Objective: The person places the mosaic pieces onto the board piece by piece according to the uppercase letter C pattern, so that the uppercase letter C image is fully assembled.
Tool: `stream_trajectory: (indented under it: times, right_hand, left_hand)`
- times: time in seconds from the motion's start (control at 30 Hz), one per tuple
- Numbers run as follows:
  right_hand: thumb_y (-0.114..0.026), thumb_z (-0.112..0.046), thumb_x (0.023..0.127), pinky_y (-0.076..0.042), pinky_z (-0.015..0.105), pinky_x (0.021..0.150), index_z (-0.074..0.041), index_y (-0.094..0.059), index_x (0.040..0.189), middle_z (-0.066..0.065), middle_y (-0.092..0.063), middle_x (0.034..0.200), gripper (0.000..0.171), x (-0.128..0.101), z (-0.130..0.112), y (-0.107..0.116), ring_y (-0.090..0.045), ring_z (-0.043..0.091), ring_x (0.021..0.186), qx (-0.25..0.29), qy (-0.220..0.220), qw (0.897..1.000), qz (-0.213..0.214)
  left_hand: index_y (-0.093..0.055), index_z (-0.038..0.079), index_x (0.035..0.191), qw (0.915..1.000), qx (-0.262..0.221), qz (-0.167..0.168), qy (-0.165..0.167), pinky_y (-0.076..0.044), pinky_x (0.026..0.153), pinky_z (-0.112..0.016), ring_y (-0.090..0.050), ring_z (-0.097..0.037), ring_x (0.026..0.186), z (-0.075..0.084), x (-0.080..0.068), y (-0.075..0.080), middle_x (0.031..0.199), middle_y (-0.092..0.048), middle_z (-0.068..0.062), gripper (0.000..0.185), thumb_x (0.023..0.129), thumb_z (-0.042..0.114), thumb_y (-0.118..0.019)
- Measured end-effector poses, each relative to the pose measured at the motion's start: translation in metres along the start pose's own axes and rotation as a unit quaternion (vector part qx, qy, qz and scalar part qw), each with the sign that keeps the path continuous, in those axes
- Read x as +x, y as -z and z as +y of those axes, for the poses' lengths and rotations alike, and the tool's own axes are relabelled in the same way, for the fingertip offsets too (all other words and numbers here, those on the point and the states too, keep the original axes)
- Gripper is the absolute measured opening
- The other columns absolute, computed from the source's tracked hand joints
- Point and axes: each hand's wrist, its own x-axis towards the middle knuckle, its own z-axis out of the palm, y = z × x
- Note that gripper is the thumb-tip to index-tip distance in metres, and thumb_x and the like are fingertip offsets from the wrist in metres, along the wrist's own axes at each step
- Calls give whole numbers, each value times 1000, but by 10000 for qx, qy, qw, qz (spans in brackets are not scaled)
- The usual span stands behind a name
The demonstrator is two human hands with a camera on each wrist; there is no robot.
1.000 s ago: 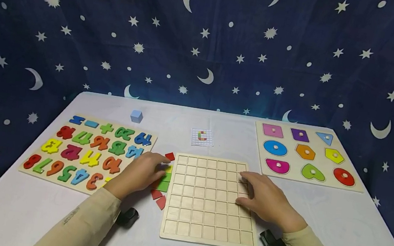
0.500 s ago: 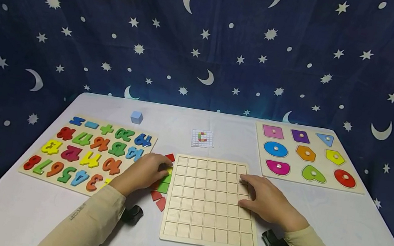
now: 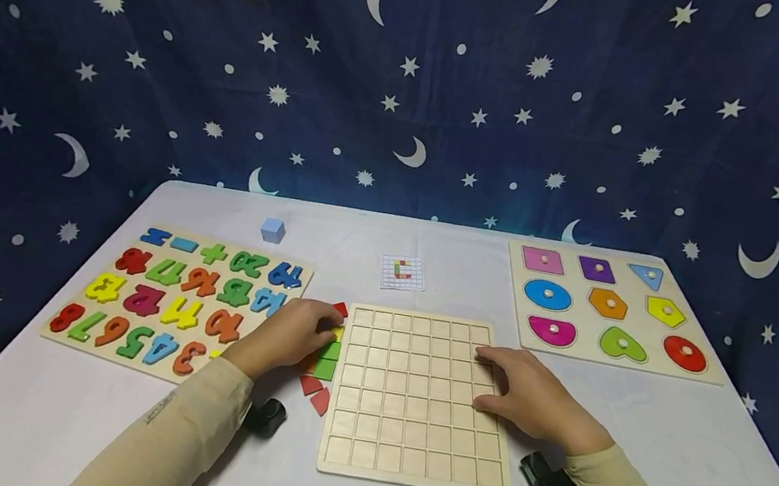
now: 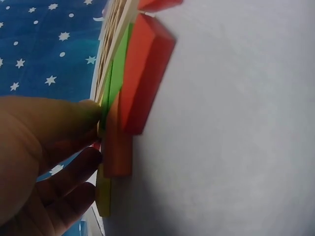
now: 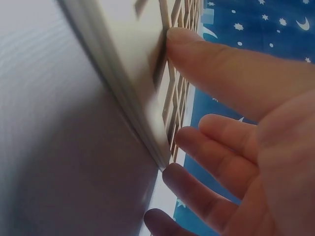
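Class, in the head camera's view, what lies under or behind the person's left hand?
The number board runs behind the left hand and sleeve, which cover its near right corner. Green pieces and a yellow piece show beside the hand; whatever lies directly beneath is hidden.

A navy-blue cloth backdrop (image 3: 442, 84) carries pale-grey moons, stars and dots. The square wooden board (image 3: 424, 402) is pale cream with a grid pattern. Small flat geometric pieces (image 3: 324, 368) include red, green and yellow. The rectangular wooden number board (image 3: 105, 353) holds multicoloured figures. The small cube (image 3: 272, 231) is light blue; both long fabric sleeves (image 3: 169, 428) are beige.
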Motion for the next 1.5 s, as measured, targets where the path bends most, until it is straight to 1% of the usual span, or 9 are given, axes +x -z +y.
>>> stream_trajectory:
  times: [0.17, 0.3, 0.5, 0.67, 0.93, 1.1, 1.23, 1.33, 1.5]
  right_hand:
    - [-85, -29, 80, -42, 55, 102, 0, -58, 136, 18, -59, 132, 69, 0, 1, 1, -53, 37, 118, -3, -112, 9999, -11]
    - [-85, -30, 79, -43, 54, 102, 0, -58, 136, 17, -60, 131, 70, 1, 1, 1, -54, 35, 116, 25, -167, 9999, -35]
    - [-85, -32, 79, -42, 53, 102, -1, -58, 136, 17, -59, 132, 70, 1, 1, 1, -53, 34, 117, 55, -239, 9996, -133]
    - [-86, -33, 79, -41, 54, 104, -2, -58, 137, 16, -59, 132, 71, 0, 0, 2, -53, 34, 118, 75, -340, 9992, -197]
    - [-86, -31, 79, -41, 54, 103, -1, -59, 135, 16, -59, 131, 69, 1, 0, 1, -52, 36, 120, 75, -294, 9994, -155]
    - [-85, -33, 79, -41, 54, 103, -2, -59, 136, 16, -60, 132, 69, 1, 2, 0, -52, 35, 120, 55, -261, 9996, -115]
    - [-85, -35, 79, -41, 54, 103, -2, -60, 135, 15, -60, 131, 70, 2, 3, 0, -53, 34, 118, 67, -274, 9996, -97]
    - [-86, -36, 79, -41, 54, 103, -3, -60, 135, 14, -60, 131, 70, 2, 3, 0, -53, 34, 118, 97, -302, 9994, -118]
    - [-86, -37, 78, -41, 54, 103, -3, -60, 135, 14, -60, 130, 71, 1, 2, -1, -53, 33, 118, 132, -353, 9992, -153]
  left_hand:
    - [-74, 5, 112, 9999, 39, -66, 75, -48, 98, -42, -63, -24, 103, 2, 4, 2, 111, -71, -7, 21, 92, 10, -73]
    - [-73, 7, 114, 9999, 15, -117, 94, -48, 97, -42, -61, -23, 101, 4, 5, 1, 113, -70, -7, 22, 92, 10, -71]
    - [-74, 7, 112, 9999, -33, -149, 18, -48, 96, -41, -60, -21, 97, 4, 5, -1, 111, -69, -6, 21, 91, 9, -72]
    - [-74, 7, 111, 9999, -18, -130, -58, -49, 96, -41, -61, -21, 97, 5, 5, -2, 110, -70, -6, 20, 90, 8, -73]
    - [-73, 7, 107, 9999, 96, 39, -77, -50, 93, -40, -60, -20, 95, 5, 5, -4, 107, -69, -5, 18, 89, 10, -74]
    - [-72, 6, 106, 9998, 13, 138, -124, -51, 87, -37, -58, -18, 88, 5, 4, -4, 103, -68, -5, 17, 89, 9, -73]
    - [-72, 5, 105, 9994, -50, 228, -261, -51, 83, -36, -56, -18, 84, 7, 3, -3, 99, -67, -4, 17, 88, 7, -73]
    - [-72, 5, 105, 9992, -71, 236, -310, -51, 83, -37, -56, -18, 85, 9, 3, -2, 98, -67, -4, 17, 89, 7, -73]
    - [-71, 4, 108, 9993, -169, 135, -294, -50, 82, -36, -55, -19, 85, 16, 4, -1, 98, -65, -4, 19, 89, 9, -72]
